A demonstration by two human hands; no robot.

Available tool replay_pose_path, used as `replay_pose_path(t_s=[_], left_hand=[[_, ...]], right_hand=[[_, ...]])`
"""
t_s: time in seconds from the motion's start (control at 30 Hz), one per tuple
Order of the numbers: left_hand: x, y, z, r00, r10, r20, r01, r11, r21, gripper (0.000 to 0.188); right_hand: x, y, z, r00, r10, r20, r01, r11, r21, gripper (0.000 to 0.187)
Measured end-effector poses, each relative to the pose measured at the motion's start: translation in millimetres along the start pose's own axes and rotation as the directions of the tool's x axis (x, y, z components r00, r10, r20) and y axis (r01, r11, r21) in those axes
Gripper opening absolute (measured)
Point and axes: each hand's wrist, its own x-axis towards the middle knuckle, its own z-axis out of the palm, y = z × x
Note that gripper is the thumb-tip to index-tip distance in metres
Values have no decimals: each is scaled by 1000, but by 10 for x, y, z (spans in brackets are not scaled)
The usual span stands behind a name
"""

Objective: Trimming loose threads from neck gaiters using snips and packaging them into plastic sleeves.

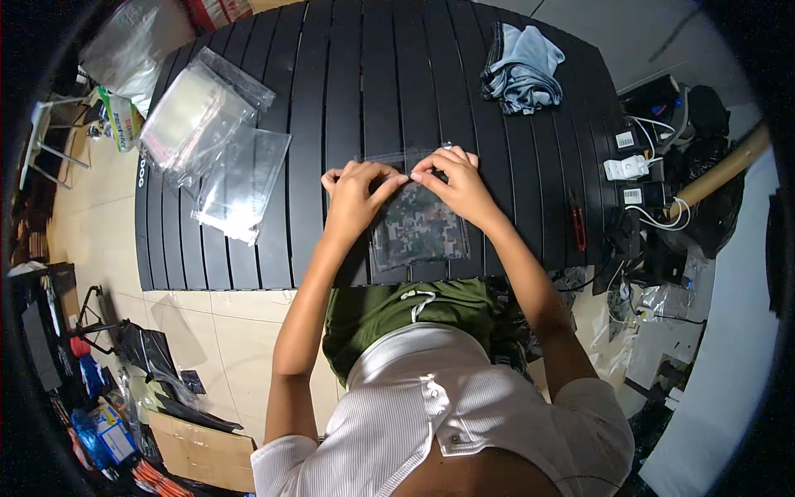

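Note:
A clear plastic bag (396, 156) lies flat near the table's front edge, with a folded piece of digital-camouflage fabric (418, 228) inside. My left hand (361, 190) pinches the bag's upper part, thumb and forefinger together near its middle. Close beside it, my right hand (455, 184) pinches the same part from the other side, so the two thumbs almost meet. My fingers hide some of the bag's top edge. The camouflage fabric shows below my hands, toward my body.
The black slatted table (331, 99) carries a pile of clear plastic bags (240, 178) at left. Crumpled blue-grey fabric (530, 66) sits at the far right. Red-handled snips (577, 224) lie by the right edge, near white plugs and cables (627, 168).

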Motion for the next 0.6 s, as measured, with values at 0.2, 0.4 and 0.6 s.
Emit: replay_pose_path(t_s=[0.2, 0.4, 0.6], left_hand=[[-4, 38, 75, 995, -31, -97, 45, 989, 144, 25], [-97, 155, 19, 951, 36, -308, 31, 977, 209, 21], [-571, 461, 189, 989, -141, -43, 143, 989, 31, 47]], right_hand=[[-7, 39, 112, 993, -32, -111, 22, 996, -85, 23], [-102, -133, 0, 969, -18, -248, 7, 999, -45, 18], [-572, -602, 152, 996, 10, -83, -20, 993, -116, 42]])
